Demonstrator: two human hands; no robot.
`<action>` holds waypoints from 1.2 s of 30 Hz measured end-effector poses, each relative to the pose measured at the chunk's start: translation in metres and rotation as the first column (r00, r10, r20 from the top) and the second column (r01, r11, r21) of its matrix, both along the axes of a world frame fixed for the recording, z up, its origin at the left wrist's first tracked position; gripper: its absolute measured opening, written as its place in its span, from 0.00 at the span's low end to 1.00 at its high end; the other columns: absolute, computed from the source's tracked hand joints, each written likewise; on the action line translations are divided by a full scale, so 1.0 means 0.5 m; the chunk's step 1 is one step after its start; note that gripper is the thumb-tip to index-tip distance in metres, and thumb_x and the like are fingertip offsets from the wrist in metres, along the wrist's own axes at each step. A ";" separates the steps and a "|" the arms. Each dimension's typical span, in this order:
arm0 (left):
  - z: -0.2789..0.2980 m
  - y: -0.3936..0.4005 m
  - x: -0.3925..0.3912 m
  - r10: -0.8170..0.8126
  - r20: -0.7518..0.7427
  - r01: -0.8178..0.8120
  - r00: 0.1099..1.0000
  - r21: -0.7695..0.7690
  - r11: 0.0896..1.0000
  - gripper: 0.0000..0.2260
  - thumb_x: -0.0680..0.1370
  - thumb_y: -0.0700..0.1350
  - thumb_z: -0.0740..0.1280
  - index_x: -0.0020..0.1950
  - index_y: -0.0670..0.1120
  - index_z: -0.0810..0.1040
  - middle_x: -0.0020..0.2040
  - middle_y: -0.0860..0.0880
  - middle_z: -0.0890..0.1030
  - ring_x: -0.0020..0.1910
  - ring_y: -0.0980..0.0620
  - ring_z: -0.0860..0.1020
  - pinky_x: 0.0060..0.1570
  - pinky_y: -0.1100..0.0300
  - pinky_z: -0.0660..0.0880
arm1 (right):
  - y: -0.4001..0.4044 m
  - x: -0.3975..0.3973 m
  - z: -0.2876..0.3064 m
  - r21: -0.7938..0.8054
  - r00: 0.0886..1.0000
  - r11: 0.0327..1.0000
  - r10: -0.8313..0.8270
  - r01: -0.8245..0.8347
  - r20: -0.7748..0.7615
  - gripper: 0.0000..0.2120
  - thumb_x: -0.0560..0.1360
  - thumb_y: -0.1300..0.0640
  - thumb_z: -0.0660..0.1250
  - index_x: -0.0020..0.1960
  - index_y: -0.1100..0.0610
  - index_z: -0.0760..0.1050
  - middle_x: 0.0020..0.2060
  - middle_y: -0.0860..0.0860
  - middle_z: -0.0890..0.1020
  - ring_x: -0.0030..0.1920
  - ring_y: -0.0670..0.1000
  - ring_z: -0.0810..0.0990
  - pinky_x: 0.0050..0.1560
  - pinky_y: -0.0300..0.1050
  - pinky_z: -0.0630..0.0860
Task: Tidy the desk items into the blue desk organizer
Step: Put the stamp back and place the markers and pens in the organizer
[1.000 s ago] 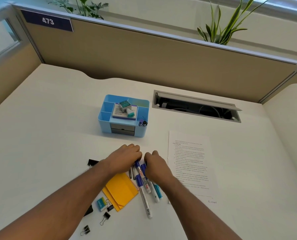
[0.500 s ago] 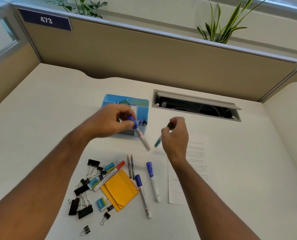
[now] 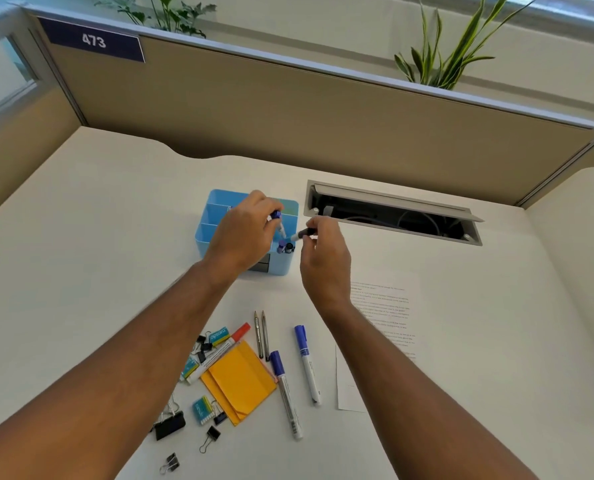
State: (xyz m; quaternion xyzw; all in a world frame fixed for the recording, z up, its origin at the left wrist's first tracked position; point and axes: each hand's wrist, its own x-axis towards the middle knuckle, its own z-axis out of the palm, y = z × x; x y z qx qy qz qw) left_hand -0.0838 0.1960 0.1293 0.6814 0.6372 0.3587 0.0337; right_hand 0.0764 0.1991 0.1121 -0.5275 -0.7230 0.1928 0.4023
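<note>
The blue desk organizer [image 3: 208, 226] stands mid-desk, with two markers upright in its right front slot. My left hand [image 3: 241, 233] is over it, shut on a blue-capped marker [image 3: 279, 223] that points down into that slot. My right hand [image 3: 325, 258] is just right of the organizer, holding a dark-ended marker [image 3: 302, 233] with its tip at the slot's rim. On the desk near me lie two blue-capped markers [image 3: 307, 363], a red-capped marker [image 3: 219, 353], two pencils [image 3: 261, 334], yellow envelopes [image 3: 240, 379], small teal boxes [image 3: 203, 408] and several black binder clips [image 3: 169, 424].
A printed sheet [image 3: 385, 334] lies to the right under my right forearm. An open cable hatch [image 3: 392, 213] is set into the desk behind it. A beige partition [image 3: 288, 119] with plants above bounds the desk at the back.
Both hands picked a marker from the pile, lifted away from me and now hold them at the organizer's right front slot.
</note>
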 end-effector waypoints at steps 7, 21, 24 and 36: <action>-0.014 -0.013 0.028 0.071 -0.010 -0.072 0.997 -0.187 0.980 0.15 0.78 0.43 0.70 0.64 0.46 0.75 0.60 0.45 0.81 0.58 0.44 0.80 0.54 0.48 0.80 | 0.002 0.005 -0.009 -0.036 0.966 0.989 0.150 -0.146 0.210 0.16 0.79 0.62 0.67 0.66 0.59 0.73 0.63 0.56 0.78 0.59 0.55 0.80 0.56 0.43 0.78; -0.167 -0.179 0.070 -0.572 -0.053 0.363 0.819 -0.723 0.587 0.12 0.79 0.51 0.66 0.62 0.57 0.77 0.60 0.57 0.75 0.57 0.58 0.72 0.57 0.57 0.74 | -0.040 0.066 -0.126 -0.678 0.742 0.724 0.384 0.127 0.550 0.17 0.74 0.43 0.69 0.52 0.57 0.74 0.46 0.53 0.80 0.46 0.53 0.80 0.45 0.48 0.78; -0.176 -0.187 0.073 -0.643 -0.072 0.398 0.762 -0.732 0.553 0.12 0.78 0.50 0.68 0.61 0.56 0.79 0.62 0.56 0.75 0.60 0.56 0.70 0.58 0.57 0.72 | -0.059 0.065 -0.134 -0.676 0.704 0.725 0.414 0.128 0.577 0.18 0.74 0.43 0.70 0.52 0.56 0.72 0.45 0.53 0.79 0.45 0.52 0.77 0.41 0.46 0.73; -0.170 -0.180 0.075 -0.731 -0.191 0.406 0.655 -0.728 0.553 0.08 0.79 0.49 0.67 0.57 0.52 0.79 0.56 0.52 0.76 0.54 0.53 0.71 0.50 0.56 0.71 | -0.094 0.061 -0.142 -0.626 0.746 0.767 0.334 0.140 0.576 0.09 0.73 0.59 0.66 0.49 0.56 0.67 0.47 0.56 0.80 0.42 0.54 0.74 0.39 0.45 0.68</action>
